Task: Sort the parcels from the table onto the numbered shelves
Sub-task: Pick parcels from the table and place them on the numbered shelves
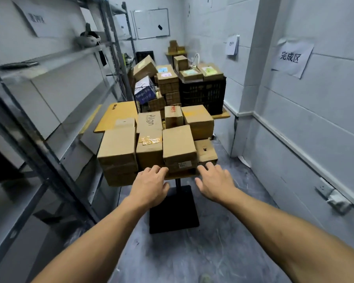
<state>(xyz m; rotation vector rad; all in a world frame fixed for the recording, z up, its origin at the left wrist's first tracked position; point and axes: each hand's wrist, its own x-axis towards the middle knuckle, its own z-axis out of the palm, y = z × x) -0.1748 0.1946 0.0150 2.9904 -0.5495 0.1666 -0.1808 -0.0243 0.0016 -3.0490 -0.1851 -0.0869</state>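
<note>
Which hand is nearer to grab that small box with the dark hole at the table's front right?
Right. The right hand hovers just below the small box, fingertips near its front edge; the left hand is across the labelled box from it.

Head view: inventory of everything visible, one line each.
parcels: about ten, brown, piled on near table
table: one, wood top, black base, centre
far parcels: many, brown, stacked behind
crate: one, black, back right, under far parcels
basket: one, black wire, back centre
shelves: one rack, grey metal, left
whiteboard: one, white, back wall
signs: two, white paper, right wall
hands: two, bare; left hand and right hand both open, at table's near edge
</note>
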